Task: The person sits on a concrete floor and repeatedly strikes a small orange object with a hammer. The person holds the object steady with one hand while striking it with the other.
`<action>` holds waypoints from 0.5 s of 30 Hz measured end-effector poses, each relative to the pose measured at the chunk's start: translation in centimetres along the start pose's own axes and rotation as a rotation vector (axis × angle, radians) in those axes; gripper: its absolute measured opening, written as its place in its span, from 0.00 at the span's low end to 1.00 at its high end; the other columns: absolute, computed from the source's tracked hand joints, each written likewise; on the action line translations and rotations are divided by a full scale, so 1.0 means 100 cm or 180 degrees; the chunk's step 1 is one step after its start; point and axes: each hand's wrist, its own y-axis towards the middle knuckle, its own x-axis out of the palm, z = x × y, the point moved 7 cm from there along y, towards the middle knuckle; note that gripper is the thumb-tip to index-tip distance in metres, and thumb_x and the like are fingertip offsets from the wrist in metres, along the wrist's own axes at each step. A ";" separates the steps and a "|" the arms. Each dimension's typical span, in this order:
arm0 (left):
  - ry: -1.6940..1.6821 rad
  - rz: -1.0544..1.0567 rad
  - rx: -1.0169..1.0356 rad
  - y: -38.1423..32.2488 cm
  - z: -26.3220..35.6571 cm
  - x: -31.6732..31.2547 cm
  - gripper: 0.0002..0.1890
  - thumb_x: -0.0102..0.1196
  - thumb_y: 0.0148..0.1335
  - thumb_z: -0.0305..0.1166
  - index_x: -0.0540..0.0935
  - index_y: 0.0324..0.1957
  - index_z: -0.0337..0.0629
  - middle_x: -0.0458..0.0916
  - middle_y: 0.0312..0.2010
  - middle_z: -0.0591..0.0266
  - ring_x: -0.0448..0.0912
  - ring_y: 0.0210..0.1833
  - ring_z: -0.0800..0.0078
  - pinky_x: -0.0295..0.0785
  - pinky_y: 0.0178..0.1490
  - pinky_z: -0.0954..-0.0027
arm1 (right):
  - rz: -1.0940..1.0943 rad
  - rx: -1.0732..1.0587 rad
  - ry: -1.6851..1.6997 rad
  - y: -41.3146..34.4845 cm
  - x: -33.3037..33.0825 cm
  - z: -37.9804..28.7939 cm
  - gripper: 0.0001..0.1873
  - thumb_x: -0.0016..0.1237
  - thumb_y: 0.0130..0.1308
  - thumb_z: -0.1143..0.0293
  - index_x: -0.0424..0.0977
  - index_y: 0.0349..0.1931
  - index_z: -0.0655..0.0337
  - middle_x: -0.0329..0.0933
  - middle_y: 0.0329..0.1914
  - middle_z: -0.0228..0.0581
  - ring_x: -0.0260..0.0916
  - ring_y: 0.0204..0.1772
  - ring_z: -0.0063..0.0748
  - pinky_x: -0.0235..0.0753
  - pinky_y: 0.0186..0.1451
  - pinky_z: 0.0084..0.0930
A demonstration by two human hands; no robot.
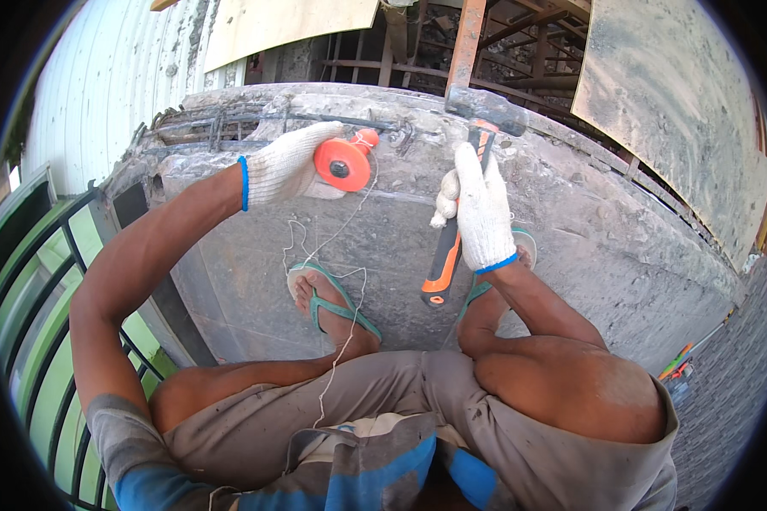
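Observation:
My left hand, in a white knit glove with a blue cuff, grips a cold chisel with an orange hand guard. Its dark striking end faces up at me, while the blade is hidden below. A thin white string is tied at the guard and trails down over my foot to my lap. My right hand, gloved alike, holds a club hammer by its black and orange handle. The steel hammer head is over the broken concrete edge, to the right of the chisel.
Bare rebar shows in the chipped concrete at left. Beyond the edge are steel framing and an opening, flanked by plywood sheets. A black metal railing runs along my left. My feet in green flip-flops rest on the dusty slab.

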 end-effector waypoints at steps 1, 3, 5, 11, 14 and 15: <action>-0.0018 0.0074 -0.0056 0.001 -0.002 -0.002 0.24 0.48 0.84 0.51 0.75 0.64 0.42 0.83 0.55 0.59 0.87 0.52 0.71 0.91 0.52 0.61 | -0.0147 0.0321 -0.0190 -0.001 0.006 0.010 0.16 0.49 0.85 0.52 0.68 0.53 0.56 0.68 0.26 0.28 0.68 0.22 0.20 0.77 0.23 0.26; 0.0140 0.0015 0.0027 0.004 0.000 -0.001 0.23 0.49 0.84 0.51 0.76 0.64 0.42 0.83 0.54 0.60 0.87 0.51 0.72 0.90 0.52 0.61 | -0.1381 0.0840 -0.1226 -0.012 0.026 0.031 0.18 0.50 0.84 0.52 0.68 0.56 0.57 0.69 0.27 0.28 0.67 0.22 0.18 0.77 0.24 0.25; 0.0205 0.0011 0.0022 0.003 0.001 -0.001 0.23 0.49 0.84 0.50 0.76 0.64 0.42 0.83 0.54 0.61 0.87 0.50 0.72 0.90 0.53 0.60 | -0.1316 0.0877 -0.0646 -0.010 0.018 0.030 0.20 0.51 0.83 0.50 0.69 0.56 0.58 0.70 0.27 0.27 0.66 0.22 0.18 0.77 0.24 0.25; 0.0138 0.0107 -0.0002 -0.003 0.000 -0.001 0.22 0.52 0.82 0.47 0.77 0.64 0.41 0.81 0.56 0.59 0.85 0.54 0.72 0.88 0.56 0.57 | -0.0257 0.0458 -0.0532 0.017 -0.032 0.002 0.19 0.47 0.87 0.51 0.71 0.63 0.56 0.67 0.25 0.23 0.64 0.21 0.15 0.74 0.23 0.23; 0.0189 0.0143 0.0019 0.000 0.001 -0.001 0.21 0.52 0.82 0.46 0.77 0.64 0.40 0.80 0.56 0.58 0.85 0.53 0.72 0.88 0.56 0.58 | 0.0164 0.0048 -0.0044 0.020 -0.028 -0.012 0.17 0.48 0.86 0.51 0.71 0.60 0.54 0.67 0.26 0.22 0.65 0.22 0.16 0.74 0.23 0.24; 0.0228 0.0157 0.0029 0.002 0.002 -0.002 0.21 0.51 0.82 0.45 0.77 0.63 0.40 0.81 0.55 0.59 0.85 0.53 0.72 0.88 0.56 0.57 | 0.0242 0.0060 -0.0041 0.017 -0.022 -0.011 0.15 0.48 0.86 0.52 0.70 0.58 0.53 0.67 0.26 0.23 0.65 0.22 0.17 0.75 0.24 0.24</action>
